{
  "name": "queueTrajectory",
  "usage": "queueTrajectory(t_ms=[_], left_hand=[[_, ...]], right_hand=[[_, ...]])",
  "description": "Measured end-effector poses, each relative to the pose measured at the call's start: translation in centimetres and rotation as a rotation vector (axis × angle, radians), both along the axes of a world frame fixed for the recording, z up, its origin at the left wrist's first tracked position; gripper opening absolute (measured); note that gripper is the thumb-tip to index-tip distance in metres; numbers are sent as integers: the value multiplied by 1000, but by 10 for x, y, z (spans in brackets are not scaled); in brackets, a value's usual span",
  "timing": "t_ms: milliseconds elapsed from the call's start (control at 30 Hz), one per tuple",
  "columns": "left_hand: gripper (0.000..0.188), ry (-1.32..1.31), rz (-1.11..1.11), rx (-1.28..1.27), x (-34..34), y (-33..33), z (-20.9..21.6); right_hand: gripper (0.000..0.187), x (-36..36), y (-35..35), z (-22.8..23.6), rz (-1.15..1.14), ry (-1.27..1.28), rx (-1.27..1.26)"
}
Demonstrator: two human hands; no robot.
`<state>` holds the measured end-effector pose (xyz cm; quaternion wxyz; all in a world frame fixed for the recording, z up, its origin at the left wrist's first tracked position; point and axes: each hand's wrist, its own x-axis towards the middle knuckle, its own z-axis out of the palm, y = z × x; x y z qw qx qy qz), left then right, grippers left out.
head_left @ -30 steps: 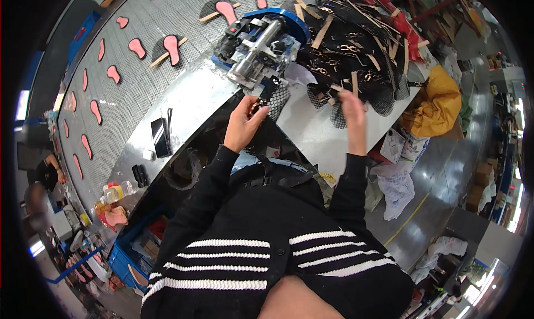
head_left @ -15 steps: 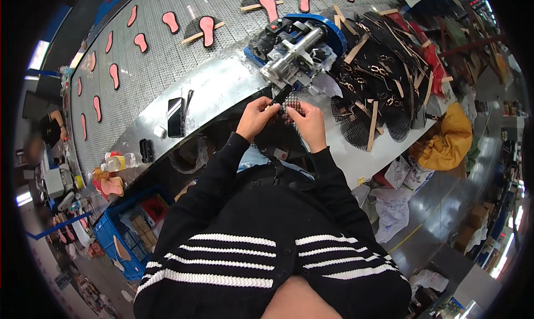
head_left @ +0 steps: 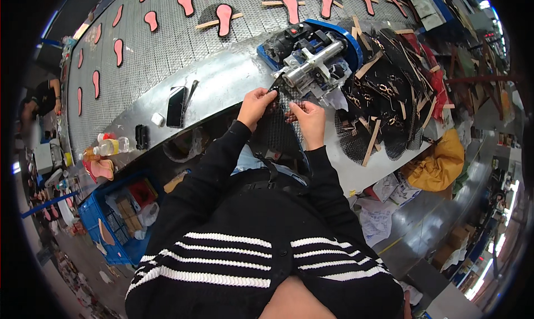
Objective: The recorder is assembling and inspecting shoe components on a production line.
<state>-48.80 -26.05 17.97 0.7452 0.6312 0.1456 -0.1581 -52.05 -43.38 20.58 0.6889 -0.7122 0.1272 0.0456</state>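
Both hands work at the near side of a small metal machine (head_left: 308, 63) on a blue base. My left hand (head_left: 257, 109) pinches the left edge of a black mesh piece (head_left: 287, 95), thumb and fingertips pressed together. My right hand (head_left: 310, 121) has its fingertips closed on the right side of the same mesh. The far end of the mesh reaches up to the machine's metal front; whether it goes in is hidden. Its lower part hangs below the table edge between my hands.
To the right lies a heap of black mesh pieces (head_left: 384, 77) with wooden strips. Pink sole-shaped pieces (head_left: 224, 20) lie on the wire-mesh conveyor (head_left: 167, 46) beyond. A phone (head_left: 177, 106), clear bottle (head_left: 114, 146) and blue crate (head_left: 92, 208) are leftward; a yellow cloth bag (head_left: 436, 160) is at right.
The view has swung, so the machine and table appear farther right. My hands have drawn slightly apart, and more of the black mesh shows spread between them, its top against the machine.
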Motion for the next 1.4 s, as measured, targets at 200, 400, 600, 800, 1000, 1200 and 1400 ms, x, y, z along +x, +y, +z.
queueTrajectory(t_ms=[200,400,600,800,1000,1200,1400], left_hand=[[19,85,87,-109,16,33,-9],[16,283,120,-477,-23,50,-22],[16,71,33,-261,-51,22,-6],[36,-392,-309,277,-27,3,9],[37,-275,-354,228,-15,-13,-5],[27,4,-252,32,-9,-8,4],[25,74,-57,-102,19,16,-22]], right_hand=[[14,3,11,-14,13,84,202],[14,-8,4,-17,51,159,280],[10,-34,-23,0,176,113,172],[14,-80,-41,2,203,138,162],[12,-96,-36,3,66,81,117],[11,-78,-29,-5,-4,52,123],[12,-39,-18,2,28,82,260]])
